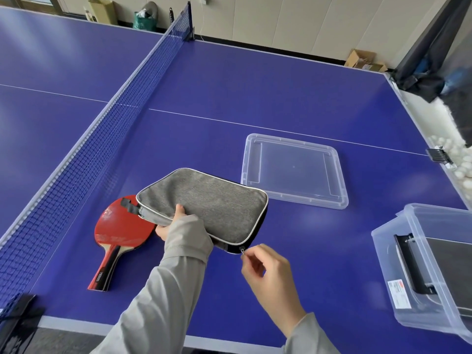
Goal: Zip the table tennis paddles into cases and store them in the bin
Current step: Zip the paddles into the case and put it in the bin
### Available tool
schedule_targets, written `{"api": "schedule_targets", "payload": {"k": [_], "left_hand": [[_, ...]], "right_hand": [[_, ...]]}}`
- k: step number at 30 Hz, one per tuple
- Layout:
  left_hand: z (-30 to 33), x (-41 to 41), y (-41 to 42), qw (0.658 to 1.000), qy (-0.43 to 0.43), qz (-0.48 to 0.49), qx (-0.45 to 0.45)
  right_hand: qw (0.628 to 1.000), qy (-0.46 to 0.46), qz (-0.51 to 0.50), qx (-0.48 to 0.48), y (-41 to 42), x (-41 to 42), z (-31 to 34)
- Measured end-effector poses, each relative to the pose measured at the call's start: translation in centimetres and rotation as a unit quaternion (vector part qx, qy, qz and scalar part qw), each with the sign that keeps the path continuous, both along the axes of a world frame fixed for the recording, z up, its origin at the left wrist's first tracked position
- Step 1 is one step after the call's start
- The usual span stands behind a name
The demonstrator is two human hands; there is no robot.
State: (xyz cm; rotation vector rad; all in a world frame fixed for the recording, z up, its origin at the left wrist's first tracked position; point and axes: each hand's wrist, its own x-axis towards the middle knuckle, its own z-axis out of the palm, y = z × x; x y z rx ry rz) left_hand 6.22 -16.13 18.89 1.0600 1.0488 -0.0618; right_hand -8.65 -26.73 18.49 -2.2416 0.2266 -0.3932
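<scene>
A: The big blue counter [255,80] has lots of room. What could go wrong here?

B: Start with the clear bin [398,282] on the right. It sits right at the counter's near edge. It looks like part of it sticks out past the edge, so a hard drop could tip it. 1 dark case already lies inside.

A: And the clear lid [293,169]?

B: It lies flat just behind the grey case [204,200]. It is not in the way.

A: Where is the grey case now?

B: In the middle, near the person. The left hand [169,221] grips its near edge and lifts it a little. If that hand lets go, the case could slide when the zip gets pulled.

A: What about the red paddle [120,231]?

B: It lies on the counter, partly under the left end of the case. I think it is a second one that waits for its turn. I cannot see inside the grey case, so I cannot tell if a paddle is in there.

A: And the smallest thing?

B: The zipper pull [242,249] at the corner of the case. The right hand [268,274] has curled fingers, and its fingertips [246,256] pinch the tiny tab. It is so small that it could slip out, or the zip could snag on the cloth at the corner.
</scene>
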Motion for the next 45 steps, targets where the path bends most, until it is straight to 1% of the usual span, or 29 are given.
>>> {"api": "schedule_targets", "payload": {"k": [3,7,10,11,12,14,16,17,19,21,23,24,26,28,29,30,31,33,34,35,36,37,39,40,42,45], "left_hand": [[-0.4,0.1,0.0,1.000,-0.014,0.008,-0.004],[-0.7,0.1,0.5,0.998,-0.058,-0.002,0.009],[-1.7,-0.4,1.1,0.995,-0.092,-0.036,-0.032],[-2.2,-0.3,1.5,0.994,-0.099,-0.046,-0.024],[-2.7,-0.1,2.0,0.993,-0.100,-0.062,0.000],[-3.7,0.5,3.1,0.989,-0.093,-0.110,0.030],[-4.3,0.5,3.8,0.980,-0.093,-0.175,-0.003],[-4.6,0.4,4.0,0.973,-0.092,-0.210,-0.023],[-4.9,0.0,3.9,0.957,-0.088,-0.273,-0.053],[-5.0,-0.4,3.4,0.938,-0.094,-0.325,-0.076],[-5.0,-0.6,2.7,0.924,-0.099,-0.358,-0.091],[-4.9,-0.6,2.3,0.920,-0.100,-0.366,-0.095],[-4.8,-0.6,1.6,0.916,-0.103,-0.377,-0.088],[-4.4,-0.5,1.1,0.912,-0.115,-0.385,-0.075],[-4.2,-0.5,0.8,0.910,-0.123,-0.391,-0.063],[-3.9,-0.6,0.5,0.906,-0.128,-0.402,-0.039],[-3.8,-0.8,0.0,0.902,-0.135,-0.410,-0.006],[-3.6,-1.3,-1.0,0.888,-0.135,-0.429,0.102],[-3.4,-1.8,-1.5,0.867,-0.132,-0.452,0.162],[-3.1,-2.6,-2.0,0.844,-0.137,-0.480,0.198],[-2.8,-3.6,-2.5,0.822,-0.150,-0.511,0.203],[-2.4,-4.6,-3.0,0.814,-0.160,-0.534,0.164],[-1.7,-6.8,-3.7,0.813,-0.162,-0.556,0.060],[-1.7,-7.6,-3.9,0.812,-0.168,-0.557,0.038],[-2.2,-8.6,-4.0,0.807,-0.178,-0.560,0.061],[-2.6,-8.9,-3.3,0.815,-0.178,-0.543,0.096]], "right_hand": [[0.999,-0.007,0.021,-0.034,1.3,0.2,-0.4],[0.999,0.009,0.027,-0.018,1.6,0.3,-1.2],[0.997,0.033,0.039,0.059,0.9,-0.1,-1.1],[0.995,0.041,0.019,0.092,0.3,-0.3,-1.0],[0.990,0.047,-0.021,0.131,-0.5,-0.4,-0.9],[0.966,0.046,-0.125,0.221,-2.8,-0.4,-0.7],[0.940,0.041,-0.188,0.281,-5.2,0.0,-0.4],[0.931,0.049,-0.196,0.303,-6.1,0.2,-0.2],[0.908,0.077,-0.170,0.376,-7.4,0.9,0.2],[0.882,0.113,-0.111,0.443,-7.7,1.6,0.9],[0.877,0.160,-0.057,0.450,-7.4,2.1,1.9],[0.872,0.182,-0.045,0.453,-7.1,2.2,2.3],[0.845,0.206,-0.041,0.491,-6.7,2.1,2.8],[0.814,0.207,-0.042,0.542,-6.7,1.8,2.7],[0.805,0.203,-0.042,0.556,-6.6,1.7,2.6],[0.806,0.190,-0.039,0.559,-6.6,1.6,2.5],[0.817,0.168,-0.033,0.550,-6.5,1.6,2.3],[0.850,0.105,-0.037,0.516,-6.1,1.8,1.5],[0.860,0.083,-0.047,0.501,-5.7,1.9,0.9],[0.872,0.076,-0.058,0.480,-5.2,2.0,0.4],[0.886,0.074,-0.069,0.452,-4.6,2.0,-0.1],[0.901,0.071,-0.083,0.419,-4.1,1.9,-0.6],[0.924,0.059,-0.105,0.364,-3.4,1.7,-1.0],[0.930,0.058,-0.103,0.348,-3.2,1.6,-1.2],[0.937,0.072,-0.079,0.334,-2.6,1.2,-1.4],[0.941,0.085,-0.073,0.319,-2.0,0.8,-1.7]]}}
